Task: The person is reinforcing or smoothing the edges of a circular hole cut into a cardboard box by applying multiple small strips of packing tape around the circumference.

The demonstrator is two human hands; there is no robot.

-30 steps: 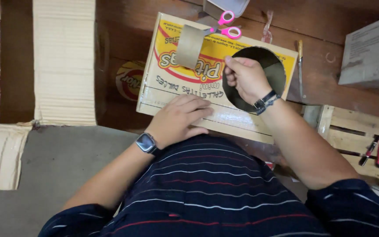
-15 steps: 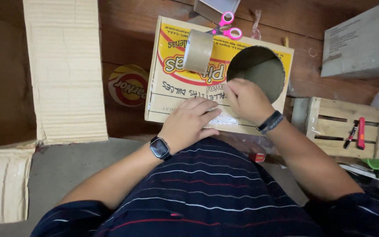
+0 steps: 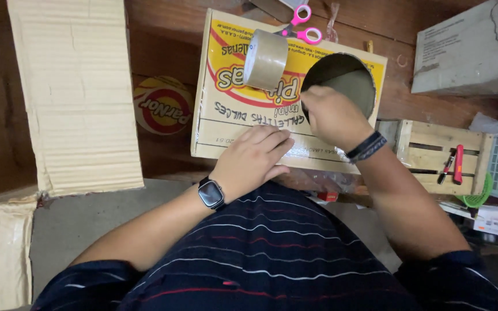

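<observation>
**Mia:** What is the person working on?

**Ben:** A flat yellow cardboard box with red printing and a big round hole cut in it (image 3: 231, 124). It lies on the brown wooden table (image 3: 162, 46), right in front of the person.

**Mia:** What are the hands doing?

**Ben:** The left hand (image 3: 255, 161) lies flat on the box near its front edge, fingers straight and close together, pressing down. The right hand (image 3: 329, 118) is at the edge of the hole, just right of the left hand. Its fingers are curled in. They may pinch something small, but I cannot tell what.

**Mia:** Is the box heavy?

**Ben:** I think it is light. Cardboard is stiff but bends if you push hard, and the thin part around the hole could tear. Best to hold it by the long edges or press on the flat part.

**Mia:** What else is on the box?

**Ben:** A brown roll of packing tape (image 3: 265, 59) stands on the back part of the box, left of the hole. Pink-handled scissors (image 3: 301, 26) lie just behind the box. A pale sheet of ribbed cardboard (image 3: 76, 98) is well to the left of the box, and a small wooden crate (image 3: 442, 155) sits to its right.
</observation>
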